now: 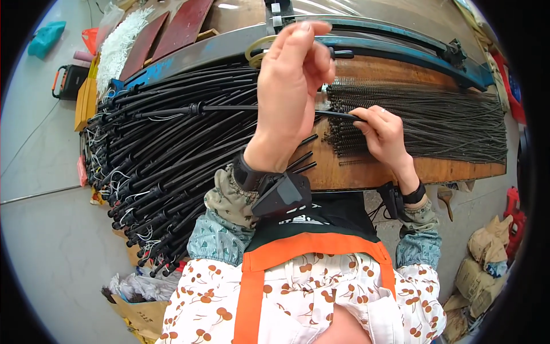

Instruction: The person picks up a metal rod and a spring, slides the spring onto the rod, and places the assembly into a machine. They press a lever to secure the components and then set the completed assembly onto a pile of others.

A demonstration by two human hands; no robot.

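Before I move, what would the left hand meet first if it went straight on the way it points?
The left hand would likely meet the blue metal rail first; depth is unclear, and the hand looks raised, so it might pass above.

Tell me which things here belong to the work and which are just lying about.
Likely part of the work: held black rod, in the right hand; pile of black rods; dark spring-like coils.

Apparently just lying about: teal bag; black case; brush.
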